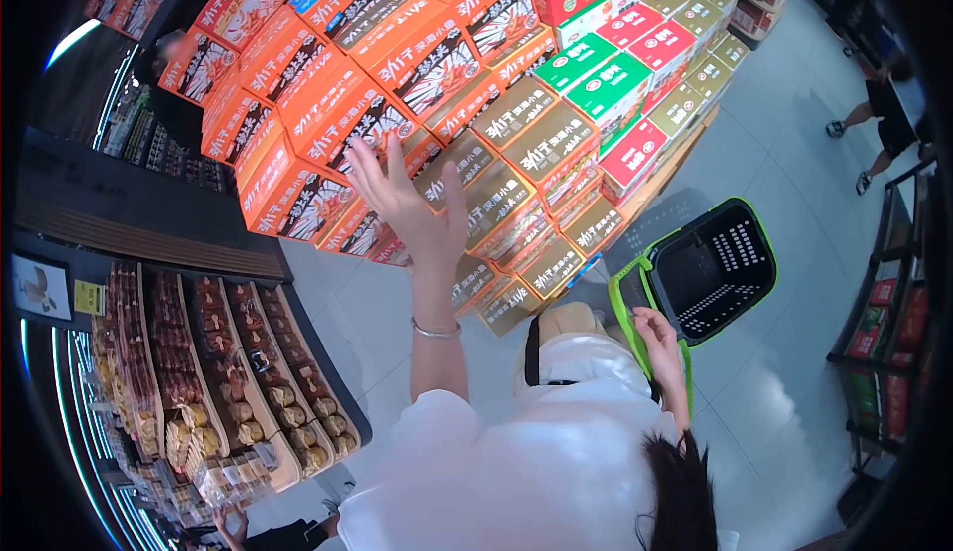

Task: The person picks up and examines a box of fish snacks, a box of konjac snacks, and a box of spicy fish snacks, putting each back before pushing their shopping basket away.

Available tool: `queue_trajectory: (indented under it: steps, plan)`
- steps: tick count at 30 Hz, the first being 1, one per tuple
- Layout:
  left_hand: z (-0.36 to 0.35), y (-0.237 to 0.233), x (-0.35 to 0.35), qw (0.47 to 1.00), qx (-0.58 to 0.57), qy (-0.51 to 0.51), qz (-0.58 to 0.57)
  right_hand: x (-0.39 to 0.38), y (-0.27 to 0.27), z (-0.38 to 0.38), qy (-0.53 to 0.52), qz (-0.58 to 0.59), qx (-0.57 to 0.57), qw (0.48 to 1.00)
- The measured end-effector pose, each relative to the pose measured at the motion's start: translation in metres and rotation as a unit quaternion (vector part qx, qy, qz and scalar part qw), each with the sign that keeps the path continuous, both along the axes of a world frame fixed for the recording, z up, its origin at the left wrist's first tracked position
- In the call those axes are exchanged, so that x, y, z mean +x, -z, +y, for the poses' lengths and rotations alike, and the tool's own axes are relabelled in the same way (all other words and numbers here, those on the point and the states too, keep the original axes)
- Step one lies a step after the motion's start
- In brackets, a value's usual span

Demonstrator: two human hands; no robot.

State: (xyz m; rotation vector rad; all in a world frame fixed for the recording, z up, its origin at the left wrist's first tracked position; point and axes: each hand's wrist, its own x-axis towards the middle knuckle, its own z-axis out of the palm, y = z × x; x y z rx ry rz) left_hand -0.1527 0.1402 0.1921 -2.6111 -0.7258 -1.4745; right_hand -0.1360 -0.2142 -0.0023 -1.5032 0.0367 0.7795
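Observation:
My left hand (407,199) reaches out with fingers spread and nothing in it, a metal bangle (437,332) on its wrist. Just beyond the fingers rises a stack of orange snack boxes (342,89); brown-gold boxes (481,194) lie right beside the palm. By my right side, my right hand (659,338) is curled at the bright green handle (625,303) of a black shopping basket (710,268). The basket tilts outward over the floor, and its visible inside shows bare slotted walls. Part of the right hand's grip is hidden.
Green boxes (608,84) and red boxes (635,154) continue the display to the right. Shelves of packaged food (238,372) stand at left. A person's legs (864,124) show at far right, near another shelf rack (879,338). Another person's hand (230,526) appears bottom left.

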Motion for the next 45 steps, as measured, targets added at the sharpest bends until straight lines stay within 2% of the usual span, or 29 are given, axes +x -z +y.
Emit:
queue_trajectory:
  steps: [2,4,6,7,8,11,12,14,15,17,21,23,27,29,30,32,36,38,42,44,45]
  plan:
    - [-0.048,0.007,0.007,0.974,-0.050,0.221,-0.009,0.000,-0.002,-0.002,0.002,0.009,0.016,1.000]
    - [-0.104,0.027,0.018,0.916,-0.119,0.380,0.046,0.002,-0.002,-0.002,0.013,0.015,0.038,0.999]
    - [-0.157,0.056,0.025,0.842,-0.189,0.473,0.179,0.001,0.007,-0.006,0.020,0.018,0.065,0.998]
    - [-0.177,0.074,0.028,0.801,-0.178,0.527,0.221,-0.001,0.014,-0.008,0.061,0.021,0.094,0.994]
    - [-0.192,0.088,0.028,0.762,-0.182,0.564,0.262,-0.002,0.018,-0.010,0.101,0.023,0.123,0.987]
    - [-0.227,0.177,0.015,0.685,-0.203,0.592,0.373,-0.006,0.028,-0.022,0.123,0.007,0.069,0.990]
    - [-0.228,0.174,0.013,0.682,-0.202,0.596,0.372,-0.008,0.039,-0.030,0.125,0.012,0.031,0.992]
    - [-0.223,0.171,0.012,0.557,-0.251,0.587,0.531,-0.015,0.054,-0.040,0.105,0.044,-0.013,0.993]
    - [-0.224,0.176,0.011,0.554,-0.247,0.592,0.531,-0.017,0.059,-0.043,0.092,0.052,0.007,0.994]
    - [-0.225,0.184,0.007,0.608,-0.258,0.589,0.465,-0.018,0.054,-0.043,0.085,0.048,0.027,0.995]
    - [-0.229,0.183,0.010,0.605,-0.275,0.579,0.473,-0.017,0.059,-0.045,0.107,0.043,0.023,0.993]
    - [-0.231,0.187,0.007,0.630,-0.256,0.563,0.470,-0.020,0.060,-0.048,0.097,0.017,0.007,0.995]
    - [-0.229,0.185,0.008,0.644,-0.224,0.543,0.491,-0.029,0.034,-0.059,0.107,-0.012,-0.013,0.994]
    - [-0.226,0.186,0.010,0.653,-0.178,0.563,0.474,-0.029,0.010,-0.069,0.105,0.084,-0.030,0.990]
    - [-0.226,0.187,0.012,0.654,-0.178,0.563,0.472,-0.031,0.014,-0.076,0.104,0.082,-0.032,0.991]
    - [-0.229,0.188,0.017,0.690,-0.188,0.574,0.399,-0.041,0.018,-0.093,0.075,0.015,-0.085,0.993]
    - [-0.241,0.192,0.029,0.696,-0.184,0.575,0.388,-0.047,-0.003,-0.113,0.013,0.044,-0.144,0.989]
    - [-0.248,0.192,0.034,0.703,-0.141,0.614,0.330,-0.049,-0.018,-0.113,0.004,-0.011,-0.281,0.959]
    - [-0.247,0.174,0.031,0.659,-0.119,0.658,0.345,-0.052,-0.026,-0.120,0.025,0.004,-0.279,0.960]
    - [-0.242,0.163,0.030,0.616,-0.082,0.654,0.431,-0.051,-0.026,-0.122,-0.064,-0.082,-0.333,0.937]
    - [-0.237,0.163,0.031,0.615,-0.084,0.655,0.432,-0.051,-0.026,-0.121,-0.064,-0.080,-0.333,0.937]
